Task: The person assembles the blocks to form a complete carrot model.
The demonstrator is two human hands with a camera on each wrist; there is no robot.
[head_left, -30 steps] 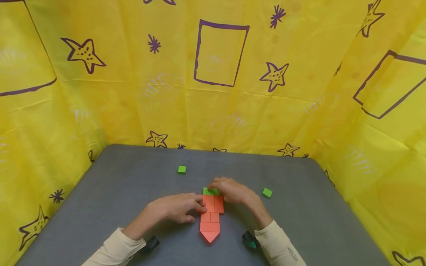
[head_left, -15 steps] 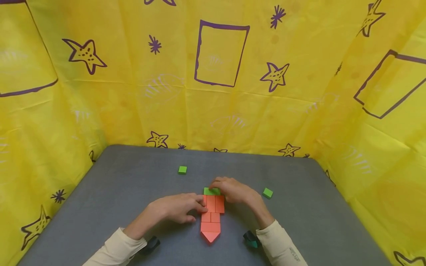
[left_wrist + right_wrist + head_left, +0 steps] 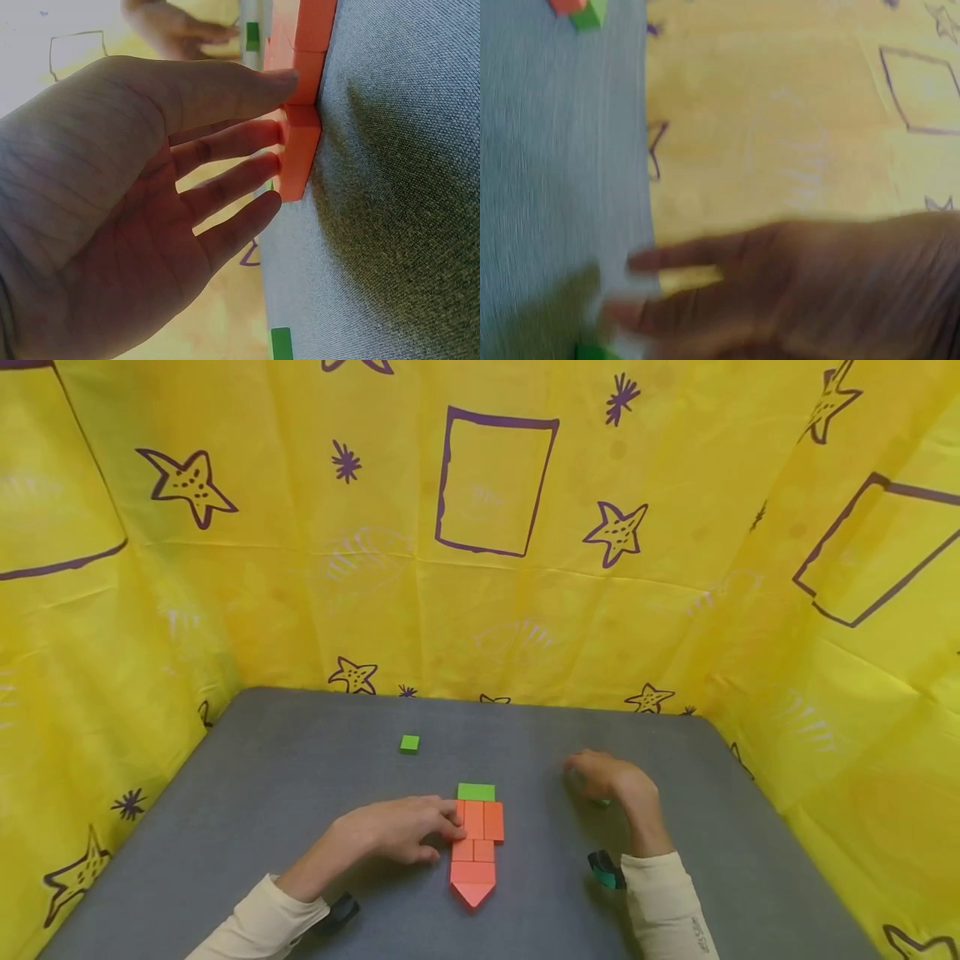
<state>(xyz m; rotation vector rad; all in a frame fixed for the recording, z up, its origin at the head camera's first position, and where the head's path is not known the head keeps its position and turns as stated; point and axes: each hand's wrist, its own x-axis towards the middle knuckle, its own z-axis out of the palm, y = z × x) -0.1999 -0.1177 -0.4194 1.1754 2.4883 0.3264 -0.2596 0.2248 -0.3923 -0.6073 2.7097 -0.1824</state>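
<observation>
Flat orange-red blocks (image 3: 474, 820) lie packed together mid-table, with a triangular block (image 3: 472, 894) at the near end. A longer green block (image 3: 476, 792) borders their far end. My left hand (image 3: 405, 831) rests its fingertips against the left side of the orange-red group; in the left wrist view its fingers (image 3: 232, 229) are nearly straight and touch a block's side. To the right of the group, my right hand (image 3: 611, 777) hovers above a small green block (image 3: 602, 803) and mostly hides it. In the right wrist view that hand is blurred, its fingers extended and holding nothing.
Another small green block (image 3: 409, 744) sits toward the back of the grey table (image 3: 315, 752). Yellow cloth (image 3: 480, 610) printed with starfish and frames hangs around the back and sides. Dark straps (image 3: 341, 913) hang near both wrists.
My right hand has let go of the longer green block and moved right, over the small green block. The left hand keeps its place against the orange-red blocks.
</observation>
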